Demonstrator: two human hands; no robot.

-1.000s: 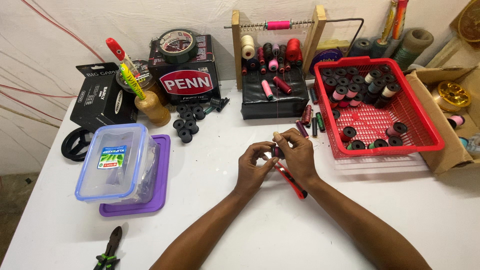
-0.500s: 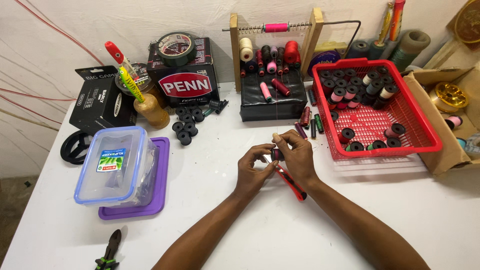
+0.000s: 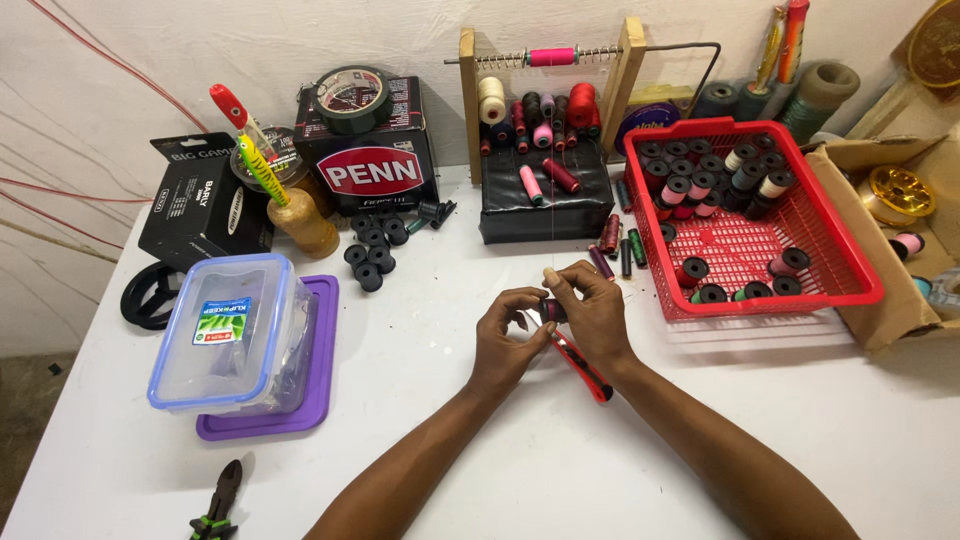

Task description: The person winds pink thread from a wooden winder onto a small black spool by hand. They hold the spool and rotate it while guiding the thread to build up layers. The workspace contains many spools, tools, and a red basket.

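Pinching a small dark spool [image 3: 549, 310] between them, both hands meet over the middle of the white table [image 3: 640, 440]. The left hand [image 3: 505, 335] closes its fingertips on the spool's left end; the right hand [image 3: 595, 310] presses thumb and fingers on its right end, so the spool sits right between the two grips, mostly hidden by the fingers. A thin thread [image 3: 553, 215] rises from the spool toward the far wooden rack [image 3: 470, 95] with its pink spool on a rod. A red cutter [image 3: 580, 365] pokes out under the right hand, pointing near and right; whether the palm grips it cannot be told. To the right, just beyond the hands, stands a red basket [image 3: 850, 270] holding many wound spools. Far left of the hands lie loose black spools [image 3: 372, 245], and nearer left a clear lidded box [image 3: 230, 335] rests on a purple lid [image 3: 325, 350]. Pliers [image 3: 220, 500] lie at the near left edge.
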